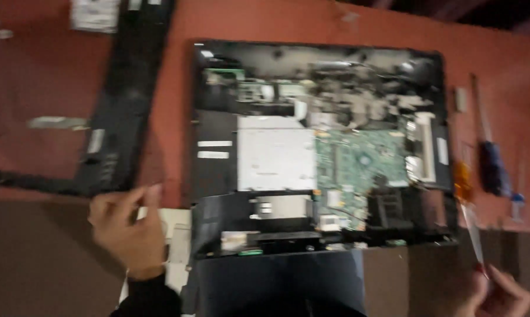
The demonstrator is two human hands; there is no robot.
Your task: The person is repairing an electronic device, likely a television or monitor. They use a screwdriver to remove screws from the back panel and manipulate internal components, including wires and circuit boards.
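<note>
I'm seeing two bare hands low in my view, both blurred. The left hand [127, 229] comes out of a dark, near-black long sleeve [147, 296] ending at the wrist. The right hand [500, 296] shows no sleeve, ring or watch that I can make out.

A reddish table [335, 23] carries an opened laptop base [318, 147] at its middle. A detached black frame [121, 111] lies to the left. Right of the base lie a blue-handled screwdriver [493, 164], an orange-handled one [463, 182] and a small blue tool [517, 196].
</note>
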